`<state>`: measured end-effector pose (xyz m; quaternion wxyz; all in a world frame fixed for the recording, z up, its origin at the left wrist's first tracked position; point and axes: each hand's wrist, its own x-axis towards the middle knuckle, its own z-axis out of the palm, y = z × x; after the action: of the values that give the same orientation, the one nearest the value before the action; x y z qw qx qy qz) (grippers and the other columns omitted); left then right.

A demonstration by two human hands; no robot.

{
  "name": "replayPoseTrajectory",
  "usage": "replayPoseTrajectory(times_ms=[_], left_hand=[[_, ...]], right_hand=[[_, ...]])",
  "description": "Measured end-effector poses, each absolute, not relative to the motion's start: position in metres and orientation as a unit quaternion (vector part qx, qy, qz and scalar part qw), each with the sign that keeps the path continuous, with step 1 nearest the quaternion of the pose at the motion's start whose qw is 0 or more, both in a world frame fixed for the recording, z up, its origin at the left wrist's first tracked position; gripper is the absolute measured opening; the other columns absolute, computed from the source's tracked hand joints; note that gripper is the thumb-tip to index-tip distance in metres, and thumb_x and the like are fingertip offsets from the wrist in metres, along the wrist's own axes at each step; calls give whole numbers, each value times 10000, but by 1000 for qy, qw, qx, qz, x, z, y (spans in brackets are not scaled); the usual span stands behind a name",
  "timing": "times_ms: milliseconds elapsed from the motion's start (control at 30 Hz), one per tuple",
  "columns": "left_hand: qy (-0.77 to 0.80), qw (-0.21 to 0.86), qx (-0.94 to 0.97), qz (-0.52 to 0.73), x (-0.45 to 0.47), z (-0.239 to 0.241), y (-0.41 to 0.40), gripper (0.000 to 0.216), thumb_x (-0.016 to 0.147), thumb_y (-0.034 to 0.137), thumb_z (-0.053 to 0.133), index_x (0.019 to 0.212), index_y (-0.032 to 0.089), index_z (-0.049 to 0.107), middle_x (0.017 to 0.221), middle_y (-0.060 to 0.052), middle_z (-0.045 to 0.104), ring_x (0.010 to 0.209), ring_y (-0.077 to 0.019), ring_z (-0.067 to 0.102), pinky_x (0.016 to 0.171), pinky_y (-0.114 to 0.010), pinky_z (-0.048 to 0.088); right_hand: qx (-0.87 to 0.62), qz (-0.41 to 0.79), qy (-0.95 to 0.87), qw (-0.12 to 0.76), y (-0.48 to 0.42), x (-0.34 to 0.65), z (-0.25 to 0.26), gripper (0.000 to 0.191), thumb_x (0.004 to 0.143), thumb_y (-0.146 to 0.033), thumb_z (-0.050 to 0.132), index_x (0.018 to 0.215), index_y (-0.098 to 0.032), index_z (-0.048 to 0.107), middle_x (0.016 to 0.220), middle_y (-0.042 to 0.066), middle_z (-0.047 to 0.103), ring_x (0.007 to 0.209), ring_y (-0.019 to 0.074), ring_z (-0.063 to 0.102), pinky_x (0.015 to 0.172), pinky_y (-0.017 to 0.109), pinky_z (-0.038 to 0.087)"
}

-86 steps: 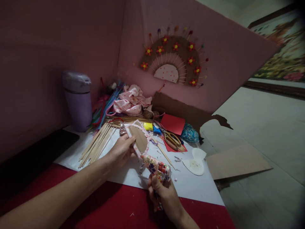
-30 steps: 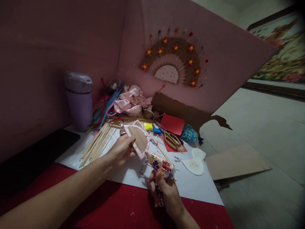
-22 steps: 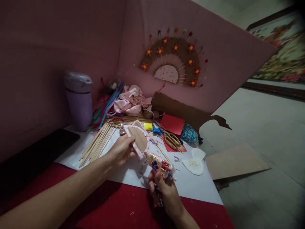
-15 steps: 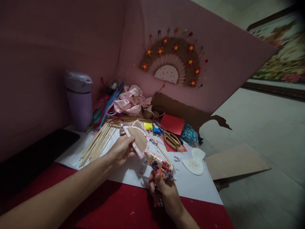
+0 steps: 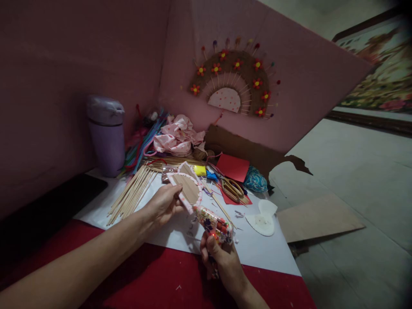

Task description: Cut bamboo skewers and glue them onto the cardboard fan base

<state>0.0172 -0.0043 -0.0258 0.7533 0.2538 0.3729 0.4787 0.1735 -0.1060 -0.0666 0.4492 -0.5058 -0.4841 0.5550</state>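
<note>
My left hand (image 5: 162,205) grips the near edge of a brown cardboard heart (image 5: 187,188) edged in pink spotted fabric, holding it tilted above the white sheet (image 5: 257,251). My right hand (image 5: 220,260) is wrapped round the handle of a glue gun (image 5: 214,222) covered in flowered tape. The gun's nozzle touches the heart's lower edge. A small red light glows on the gun near my thumb.
Bamboo skewers (image 5: 131,193) lie fanned to the left, by a purple tumbler (image 5: 107,136). Behind are pipe cleaners, crumpled pink fabric (image 5: 178,136), scissors (image 5: 233,189), red paper (image 5: 234,166) and blue yarn (image 5: 255,179). A white heart cut-out (image 5: 264,219) and brown cardboard (image 5: 318,218) lie right.
The glue gun's nozzle has shifted slightly along the heart's lower edge and my right hand has risen a little. My left hand has kept its hold on the heart.
</note>
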Motion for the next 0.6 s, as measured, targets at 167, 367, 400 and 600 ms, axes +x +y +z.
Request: replayPoseTrajectory(times_ms=[167,367,400,600], left_hand=[[375,757,244,476,17,-25,-3,236,835,102,446,1029,60,574,668,-96,675,473,-138,605,481,-271,532],[384,750,243,481,17,-25,-3,186,827,108,462,962,70,585,703,-103,684,515,-144,623,500,-270,537],[383,750,243,482,17,-25,-3,183,825,107,464,958,70,585,703,-104,683,516,-144,624,500,-269,537],[383,746,246,485,17,-26,-4,194,823,104,463,964,56,588,684,-104,677,498,-142,613,484,-269,534]], right_hand=[[-503,551,-485,456,-106,175,-69,488,730,-620,571,635,-146,506,457,-58,425,320,34,349,301,157,336],[-508,526,-503,461,-107,176,-71,510,760,-610,542,567,-141,493,430,-45,414,321,40,369,308,157,305],[-509,523,-503,463,-107,177,-72,509,761,-610,542,572,-140,494,434,-43,420,323,41,372,310,158,304],[-512,521,-508,456,-109,178,-74,491,769,-601,541,606,-140,494,464,-41,428,340,36,367,320,155,304]])
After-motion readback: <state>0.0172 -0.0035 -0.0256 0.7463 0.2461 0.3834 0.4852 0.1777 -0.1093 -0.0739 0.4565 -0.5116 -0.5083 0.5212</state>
